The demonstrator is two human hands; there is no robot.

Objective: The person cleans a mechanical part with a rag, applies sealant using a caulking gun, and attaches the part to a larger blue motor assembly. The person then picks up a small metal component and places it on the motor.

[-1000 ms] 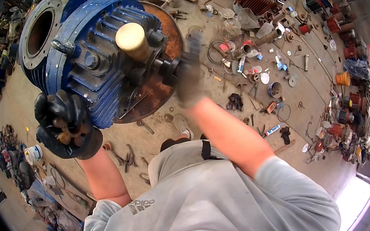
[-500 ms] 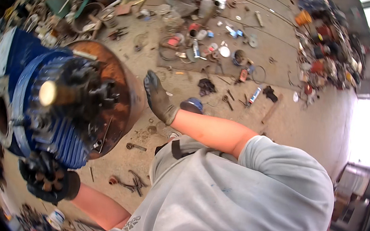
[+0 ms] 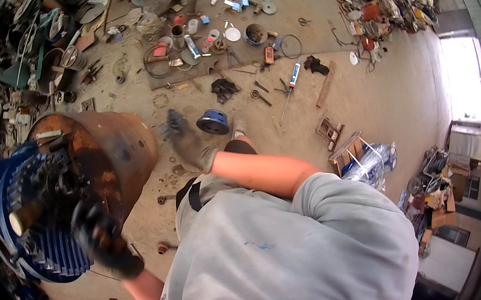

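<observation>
My left hand point(image 3: 106, 245), in a black glove, is beside a blue ribbed motor housing point(image 3: 54, 250) at the lower left. Its fingers look curled and blurred, and what they hold, if anything, cannot be made out. Close to it is a dark, greasy mechanism point(image 3: 60, 178) on top of the housing, with a pale-ended shaft point(image 3: 25, 217) sticking out. The housing rests against a rusty metal drum point(image 3: 125, 147). My right hand point(image 3: 187, 142), in a dark grey glove, hovers over the floor right of the drum. Its fingers are stretched out and somewhat smeared, with nothing seen in them.
A blue round part point(image 3: 214, 121) lies just beyond my right hand. On the floor further off are a sealant tube point(image 3: 295, 73), an orange-red meter point(image 3: 269, 55), a black rag point(image 3: 224, 89) and a bowl point(image 3: 256, 34). Heaped scrap lines the left, and a wrapped bundle point(image 3: 372, 161) stands right.
The view has shifted, so the housing and drum sit lower. My left hand has moved from the housing's near side toward the greasy mechanism. My right hand stays apart from the drum.
</observation>
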